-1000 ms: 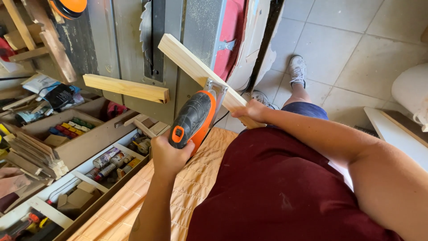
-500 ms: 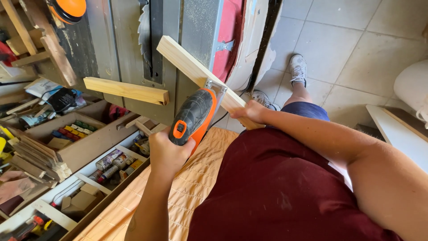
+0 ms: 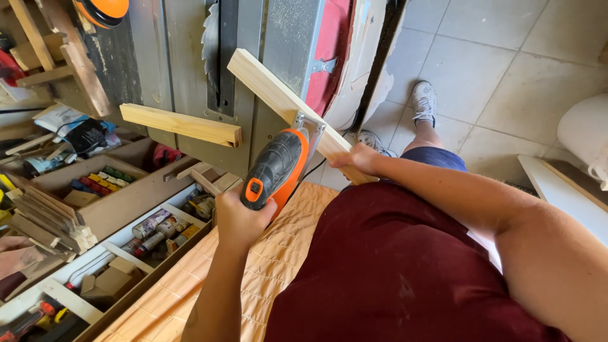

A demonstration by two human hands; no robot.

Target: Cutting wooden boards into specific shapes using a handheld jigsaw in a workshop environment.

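My left hand (image 3: pixel 235 220) grips the handle of an orange and black jigsaw (image 3: pixel 276 166). Its metal shoe rests against a pale wooden plank (image 3: pixel 271 92) that slants across the grey table saw top (image 3: pixel 285 38). My right hand (image 3: pixel 358 158) holds the near end of that plank, just right of the jigsaw. A second short plank (image 3: pixel 180 124) lies on the saw top to the left, beside the round saw blade (image 3: pixel 211 44) standing in its slot.
Wooden drawers (image 3: pixel 120 202) at the left hold tubes, boxes, crayons and wood strips. Another person's hand (image 3: pixel 16 259) shows at the left edge. An orange quilted cloth (image 3: pixel 278 253) lies below the jigsaw. Orange ear muffs (image 3: pixel 104 9) sit at the top. Tiled floor and my shoe (image 3: pixel 423 101) are on the right.
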